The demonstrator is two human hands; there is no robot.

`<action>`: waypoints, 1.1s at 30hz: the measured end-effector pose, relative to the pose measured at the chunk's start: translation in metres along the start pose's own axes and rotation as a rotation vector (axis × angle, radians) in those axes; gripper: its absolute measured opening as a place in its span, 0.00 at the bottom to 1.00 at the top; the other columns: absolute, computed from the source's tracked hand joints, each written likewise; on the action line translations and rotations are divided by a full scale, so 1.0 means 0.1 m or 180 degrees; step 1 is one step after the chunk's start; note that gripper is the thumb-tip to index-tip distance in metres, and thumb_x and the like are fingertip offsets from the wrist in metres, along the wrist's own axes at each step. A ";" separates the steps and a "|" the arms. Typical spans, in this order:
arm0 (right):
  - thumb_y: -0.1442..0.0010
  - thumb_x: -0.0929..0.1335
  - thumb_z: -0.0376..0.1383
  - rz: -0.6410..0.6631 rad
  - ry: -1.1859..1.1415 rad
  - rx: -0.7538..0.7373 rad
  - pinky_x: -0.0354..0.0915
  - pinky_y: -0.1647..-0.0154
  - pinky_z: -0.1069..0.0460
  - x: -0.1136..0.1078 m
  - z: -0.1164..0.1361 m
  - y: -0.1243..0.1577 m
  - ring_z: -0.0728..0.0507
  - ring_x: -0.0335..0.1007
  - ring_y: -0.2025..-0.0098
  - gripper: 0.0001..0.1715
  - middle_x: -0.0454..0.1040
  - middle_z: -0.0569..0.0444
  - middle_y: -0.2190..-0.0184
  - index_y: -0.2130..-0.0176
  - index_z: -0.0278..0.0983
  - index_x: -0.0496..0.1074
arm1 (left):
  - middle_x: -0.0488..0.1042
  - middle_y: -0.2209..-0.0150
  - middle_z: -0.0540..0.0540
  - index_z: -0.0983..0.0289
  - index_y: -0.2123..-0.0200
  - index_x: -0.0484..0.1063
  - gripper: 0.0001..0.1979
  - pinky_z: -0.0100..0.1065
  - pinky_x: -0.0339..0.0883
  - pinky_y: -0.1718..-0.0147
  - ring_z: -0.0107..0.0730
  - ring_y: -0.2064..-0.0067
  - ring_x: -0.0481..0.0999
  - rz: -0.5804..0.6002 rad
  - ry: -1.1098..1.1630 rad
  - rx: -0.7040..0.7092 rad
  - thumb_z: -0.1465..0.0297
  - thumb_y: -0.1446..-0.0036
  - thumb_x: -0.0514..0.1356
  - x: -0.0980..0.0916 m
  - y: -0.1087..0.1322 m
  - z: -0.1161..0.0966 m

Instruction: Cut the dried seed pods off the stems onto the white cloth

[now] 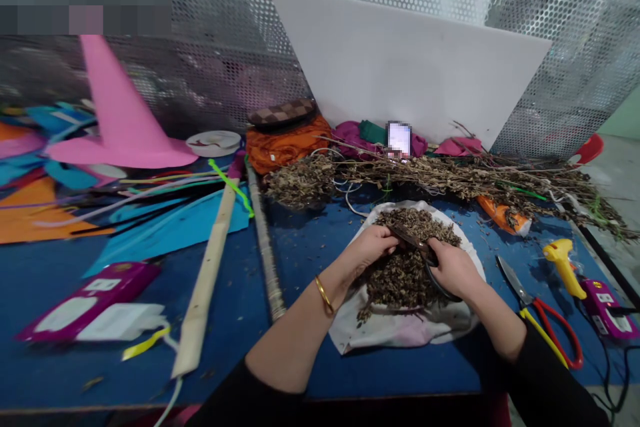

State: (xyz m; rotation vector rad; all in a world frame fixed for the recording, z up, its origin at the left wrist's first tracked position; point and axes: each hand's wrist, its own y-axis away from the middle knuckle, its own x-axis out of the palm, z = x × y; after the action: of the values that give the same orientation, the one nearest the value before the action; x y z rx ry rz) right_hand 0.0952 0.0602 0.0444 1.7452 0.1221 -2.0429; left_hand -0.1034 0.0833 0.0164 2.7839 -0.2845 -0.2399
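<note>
A heap of dried, chopped plant bits point(407, 260) lies on a white cloth point(395, 330) spread on the blue table point(300, 320). My left hand point(373, 247), with a gold bangle on the wrist, is closed on a thin dried stem over the heap. My right hand point(453, 268) grips black-handled scissors point(425, 255) whose blades point left toward the stem at the left hand's fingers.
Dried branches point(450, 177) lie across the back. Red-handled scissors point(543, 310) and a yellow glue gun point(565, 267) sit at the right. A wooden stick point(205, 283), a wrapped rod point(265, 250), coloured paper point(165, 227), a pink cone point(120, 113) and purple packages point(85, 297) fill the left. Perforated metal screens point(575, 40) stand behind.
</note>
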 end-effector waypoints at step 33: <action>0.41 0.63 0.42 -0.0166 -0.0148 0.0061 0.54 0.66 0.54 -0.01 -0.01 0.02 0.44 0.70 0.59 0.16 0.74 0.51 0.59 0.54 0.40 0.65 | 0.60 0.85 0.45 0.65 0.82 0.65 0.12 0.26 0.40 0.82 0.18 0.83 0.51 -0.0206 -0.0011 0.0004 0.61 0.61 0.59 -0.02 0.06 -0.08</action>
State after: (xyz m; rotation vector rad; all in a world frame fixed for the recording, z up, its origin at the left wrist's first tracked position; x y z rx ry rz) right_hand 0.0969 0.0592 0.0457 1.7215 0.1351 -2.1270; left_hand -0.1043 0.0809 0.0265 2.7972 -0.1956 -0.2603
